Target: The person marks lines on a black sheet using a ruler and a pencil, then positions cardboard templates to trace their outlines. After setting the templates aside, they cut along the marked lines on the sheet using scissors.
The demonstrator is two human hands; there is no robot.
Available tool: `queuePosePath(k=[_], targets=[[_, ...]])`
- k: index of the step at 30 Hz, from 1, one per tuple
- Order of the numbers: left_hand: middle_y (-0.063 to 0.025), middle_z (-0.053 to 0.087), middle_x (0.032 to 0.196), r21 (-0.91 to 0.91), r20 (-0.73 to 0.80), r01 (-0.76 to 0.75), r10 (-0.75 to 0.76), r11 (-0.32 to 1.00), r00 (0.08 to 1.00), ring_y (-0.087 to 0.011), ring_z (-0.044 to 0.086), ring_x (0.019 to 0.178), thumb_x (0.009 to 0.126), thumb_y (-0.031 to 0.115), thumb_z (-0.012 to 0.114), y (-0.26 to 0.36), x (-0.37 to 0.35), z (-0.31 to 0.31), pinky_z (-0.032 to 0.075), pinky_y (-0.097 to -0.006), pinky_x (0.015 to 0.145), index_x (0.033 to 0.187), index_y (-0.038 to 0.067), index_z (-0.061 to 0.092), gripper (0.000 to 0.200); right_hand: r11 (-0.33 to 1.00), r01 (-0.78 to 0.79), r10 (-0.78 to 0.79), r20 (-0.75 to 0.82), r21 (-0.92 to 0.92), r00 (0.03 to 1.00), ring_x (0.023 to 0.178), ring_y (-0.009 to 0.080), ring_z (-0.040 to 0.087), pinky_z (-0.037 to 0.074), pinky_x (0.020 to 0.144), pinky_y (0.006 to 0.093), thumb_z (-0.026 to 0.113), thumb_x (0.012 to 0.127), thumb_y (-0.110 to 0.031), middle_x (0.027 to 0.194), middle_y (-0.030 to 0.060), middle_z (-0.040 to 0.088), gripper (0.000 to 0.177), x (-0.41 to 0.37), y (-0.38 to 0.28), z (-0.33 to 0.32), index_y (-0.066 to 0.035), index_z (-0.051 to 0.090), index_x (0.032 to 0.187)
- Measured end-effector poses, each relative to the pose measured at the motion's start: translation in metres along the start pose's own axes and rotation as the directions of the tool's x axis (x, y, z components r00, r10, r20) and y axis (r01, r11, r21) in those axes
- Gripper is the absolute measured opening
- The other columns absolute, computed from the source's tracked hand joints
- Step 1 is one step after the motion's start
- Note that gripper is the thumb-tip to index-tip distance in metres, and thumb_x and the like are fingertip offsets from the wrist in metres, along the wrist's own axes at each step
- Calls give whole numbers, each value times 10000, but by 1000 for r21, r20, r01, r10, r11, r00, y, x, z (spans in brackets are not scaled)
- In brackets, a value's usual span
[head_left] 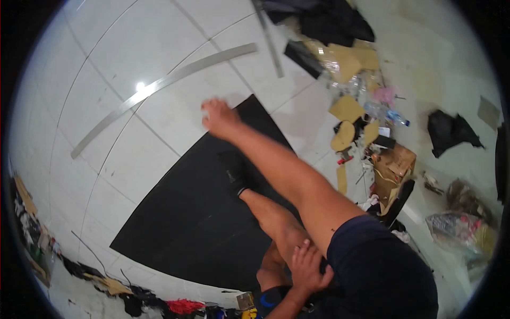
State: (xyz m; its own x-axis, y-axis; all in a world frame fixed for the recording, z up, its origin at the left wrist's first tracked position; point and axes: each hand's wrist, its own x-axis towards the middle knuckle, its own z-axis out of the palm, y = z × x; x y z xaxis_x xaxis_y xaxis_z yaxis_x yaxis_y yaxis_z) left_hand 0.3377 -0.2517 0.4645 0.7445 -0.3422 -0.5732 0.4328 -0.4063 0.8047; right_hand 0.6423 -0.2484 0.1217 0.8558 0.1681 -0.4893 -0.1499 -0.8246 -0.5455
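Note:
My right hand (220, 118) is stretched out over the tiled floor, just beside the upper corner of a large black sheet (196, 223). Its fingers are slightly curled and apart, with nothing seen in them; motion blurs it a little. My left hand (309, 268) rests on my bent leg near the knee, fingers spread and thumb out to the side. A foot in a black sock (234, 173) stands on the sheet. Beyond my right hand, a long metal strip (186, 70) lies on the tiles, bowed by the lens.
A second strip (271, 45) lies near dark cloth (334, 21) at the top. Tan cut pieces (348, 109), a plastic bottle (390, 114), a torn brown box (393, 165) and clear bags (457, 228) litter the right side. Scraps and red material (183, 307) line the bottom edge.

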Motion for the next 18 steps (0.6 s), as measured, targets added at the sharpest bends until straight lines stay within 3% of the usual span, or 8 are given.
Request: queuePosePath(k=[1, 3, 6, 10, 12, 15, 16, 18], targets=[[-130, 597, 1335, 25, 2, -20, 20, 999, 1000, -361, 445, 1373, 808, 338, 671, 2, 0, 4, 301, -566, 1126, 1253, 58, 621, 528, 997, 35, -30, -70, 74, 997, 1128, 370, 562, 513, 912, 507, 636, 888, -241, 1173, 154, 575, 284, -41, 10, 5, -129, 613, 1148], [-146, 599, 1318, 71, 19, -80, 79, 994, 997, -369, 445, 1366, 798, 326, 668, 2, 2, 18, 288, -565, 1133, 1258, 42, 609, 543, 988, -24, 22, 14, 153, 1000, 1017, 375, 573, 501, 851, 529, 589, 917, -205, 1034, 153, 578, 119, -117, 37, 4, -110, 594, 988], [-161, 589, 1330, 200, 81, -176, 163, 964, 983, -392, 448, 1350, 798, 304, 668, -2, -2, 49, 253, -556, 1155, 1266, 42, 598, 540, 962, -179, 195, -59, 208, 979, 1025, 410, 592, 508, 860, 544, 555, 967, -207, 1038, 174, 599, 121, -244, 97, -16, -93, 580, 1002], [-189, 586, 1317, 253, 74, -245, 234, 936, 969, -420, 456, 1333, 829, 258, 660, 15, -2, 88, 246, -560, 1159, 1273, 33, 585, 503, 914, -281, 353, -236, 291, 905, 1058, 422, 569, 488, 946, 475, 610, 958, -189, 1099, 214, 550, 143, -416, 189, -66, -62, 646, 1012], [-217, 569, 1323, 241, 81, -322, 311, 916, 947, -430, 467, 1320, 853, 209, 664, 23, -15, 113, 289, -545, 1148, 1281, 15, 569, 479, 871, -383, 470, -292, 309, 833, 1042, 377, 591, 495, 922, 464, 622, 943, -181, 1029, 172, 597, 120, -508, 218, -109, -77, 668, 981], [-204, 560, 1325, -23, 28, -267, 267, 963, 963, -376, 501, 1292, 888, 160, 666, 40, -39, 156, 371, -482, 1100, 1290, 1, 556, 446, 842, -483, 539, -413, 240, 734, 956, 362, 627, 512, 856, 461, 616, 921, -165, 965, 162, 653, 112, -640, 302, -128, -84, 687, 951], [-196, 561, 1318, -90, 12, -235, 237, 968, 971, -358, 513, 1277, 901, 150, 662, 34, -46, 169, 389, -468, 1084, 1290, -3, 554, 433, 706, -629, 708, -333, 325, 622, 916, 371, 643, 518, 821, 475, 614, 908, -161, 959, 165, 673, 113, -679, 328, -129, -82, 681, 955], [-180, 565, 1302, -131, -1, -119, 120, 984, 993, -325, 532, 1247, 923, 138, 652, 13, -57, 184, 415, -447, 1056, 1291, -10, 550, 410, 593, -719, 798, -386, 362, 463, 914, 366, 664, 530, 802, 461, 626, 920, -173, 979, 151, 684, 133, -751, 347, -147, -78, 659, 1007]])
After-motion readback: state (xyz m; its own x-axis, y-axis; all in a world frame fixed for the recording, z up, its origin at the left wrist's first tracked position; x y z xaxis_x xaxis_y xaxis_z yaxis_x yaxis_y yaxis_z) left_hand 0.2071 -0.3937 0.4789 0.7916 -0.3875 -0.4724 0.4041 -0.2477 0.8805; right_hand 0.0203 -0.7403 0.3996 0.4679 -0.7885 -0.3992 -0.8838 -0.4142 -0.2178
